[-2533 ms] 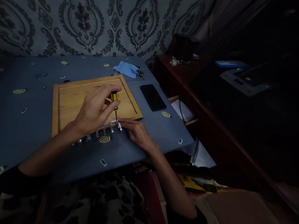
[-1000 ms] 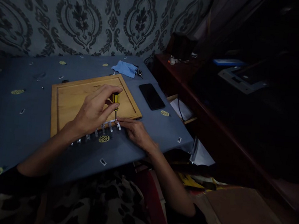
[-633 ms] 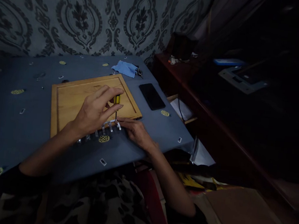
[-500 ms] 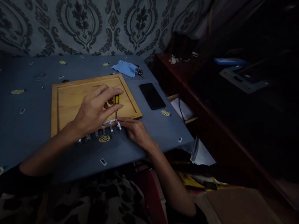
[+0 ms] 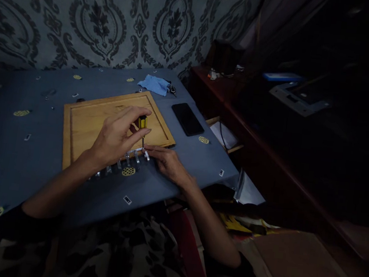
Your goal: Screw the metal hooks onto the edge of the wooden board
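Screwdriver [image 5: 142, 123] is near upright, tip down at the hook rail [image 5: 136, 156] along the board's [image 5: 86, 127] near edge. Should be light and stiff; I'd grab the chunky handle, thin shaft would probably slip. Left hand [image 5: 113, 135] has fingers pinched on that handle. Right hand's [image 5: 170, 162] fingers are by the tip, can't tell if they're gripping. Phone's [image 5: 187, 119] farther out on the surface [image 5: 35, 161].

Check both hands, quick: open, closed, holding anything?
Left hand: closed, holding a yellow-and-black screwdriver.
Right hand: fingertips at the metal hook rail; whether they grip it cannot be told.
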`<state>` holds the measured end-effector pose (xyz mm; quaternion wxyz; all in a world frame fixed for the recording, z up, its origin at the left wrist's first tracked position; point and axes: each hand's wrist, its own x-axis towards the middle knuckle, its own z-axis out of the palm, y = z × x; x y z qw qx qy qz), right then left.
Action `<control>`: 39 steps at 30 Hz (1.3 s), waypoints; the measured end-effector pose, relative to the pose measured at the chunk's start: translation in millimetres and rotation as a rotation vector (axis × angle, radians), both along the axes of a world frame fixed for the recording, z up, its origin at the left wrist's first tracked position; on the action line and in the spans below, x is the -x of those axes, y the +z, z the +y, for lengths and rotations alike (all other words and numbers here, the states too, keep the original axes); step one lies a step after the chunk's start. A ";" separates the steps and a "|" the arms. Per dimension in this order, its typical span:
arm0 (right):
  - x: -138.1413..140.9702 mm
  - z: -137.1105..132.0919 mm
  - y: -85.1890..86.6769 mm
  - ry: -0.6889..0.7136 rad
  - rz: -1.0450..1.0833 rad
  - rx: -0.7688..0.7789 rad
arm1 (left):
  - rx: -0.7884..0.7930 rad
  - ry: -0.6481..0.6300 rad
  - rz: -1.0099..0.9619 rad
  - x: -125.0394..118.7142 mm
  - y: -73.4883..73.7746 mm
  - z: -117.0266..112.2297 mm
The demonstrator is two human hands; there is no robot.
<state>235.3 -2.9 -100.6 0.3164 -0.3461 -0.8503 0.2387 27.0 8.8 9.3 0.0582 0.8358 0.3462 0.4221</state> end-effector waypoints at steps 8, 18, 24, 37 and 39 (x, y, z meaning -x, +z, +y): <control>0.0 -2.9 2.7 -0.006 -0.032 -0.010 | 0.035 -0.009 -0.024 0.5 -3.7 1.0; 0.6 -4.4 6.3 -0.009 -0.006 0.019 | 0.064 0.039 -0.046 4.2 6.5 -2.0; 0.7 -3.6 4.8 -0.016 -0.009 0.016 | 0.064 0.029 -0.032 3.5 3.9 -1.3; 1.3 -2.5 3.8 -0.011 -0.015 -0.004 | 0.031 -0.012 0.038 1.6 1.4 -0.7; 1.4 -2.3 3.4 -0.008 -0.004 -0.005 | -0.002 -0.012 0.057 1.5 1.0 -0.5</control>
